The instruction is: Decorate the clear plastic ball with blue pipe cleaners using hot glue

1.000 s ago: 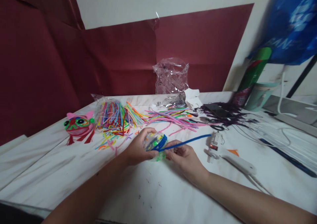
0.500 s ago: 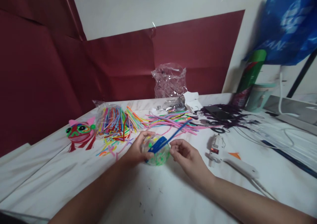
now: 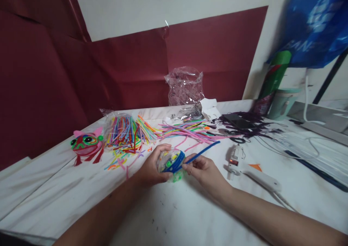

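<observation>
My left hand is wrapped round a clear plastic ball that has coloured bits inside and sits just above the white table. A blue pipe cleaner is wound round the ball. Its free end sticks out to the upper right. My right hand pinches that pipe cleaner close to the ball, fingers closed on it.
A pile of coloured pipe cleaners and pink ones lies behind the hands. A pink and red craft animal sits at left. A white glue gun lies at right. A clear plastic bag stands by the dark red wall.
My right hand has closed on the blue pipe cleaner again after letting go. The free end has swung from the upper middle down toward the right. The ball has turned a little.
</observation>
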A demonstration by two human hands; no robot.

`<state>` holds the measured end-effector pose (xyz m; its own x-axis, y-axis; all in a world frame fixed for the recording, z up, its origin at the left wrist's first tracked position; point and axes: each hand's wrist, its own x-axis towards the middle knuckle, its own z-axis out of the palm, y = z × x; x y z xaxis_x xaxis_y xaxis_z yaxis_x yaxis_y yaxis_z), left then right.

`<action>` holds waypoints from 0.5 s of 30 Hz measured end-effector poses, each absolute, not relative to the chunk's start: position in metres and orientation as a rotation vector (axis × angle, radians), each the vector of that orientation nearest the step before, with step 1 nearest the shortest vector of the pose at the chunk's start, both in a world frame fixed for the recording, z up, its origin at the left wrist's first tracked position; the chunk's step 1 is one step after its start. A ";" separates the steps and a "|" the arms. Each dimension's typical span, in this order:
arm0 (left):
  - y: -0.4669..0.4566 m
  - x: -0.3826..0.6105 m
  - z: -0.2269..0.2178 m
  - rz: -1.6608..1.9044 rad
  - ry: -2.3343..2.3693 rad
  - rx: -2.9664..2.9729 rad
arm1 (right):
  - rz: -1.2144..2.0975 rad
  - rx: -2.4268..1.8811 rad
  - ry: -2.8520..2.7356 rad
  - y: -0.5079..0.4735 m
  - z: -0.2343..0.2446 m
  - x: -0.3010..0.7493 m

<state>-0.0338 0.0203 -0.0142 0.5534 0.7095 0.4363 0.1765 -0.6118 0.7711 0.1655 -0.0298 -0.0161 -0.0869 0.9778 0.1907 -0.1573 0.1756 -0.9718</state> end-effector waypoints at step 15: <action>0.010 -0.028 -0.008 0.972 0.968 2.212 | 1.116 -0.916 -1.239 -0.030 -0.024 0.159</action>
<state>-0.0284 0.0103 -0.0085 0.4839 0.7788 0.3992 0.3958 -0.6016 0.6939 0.1593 -0.0304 -0.0242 -0.0183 0.9702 0.2417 -0.1392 0.2369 -0.9615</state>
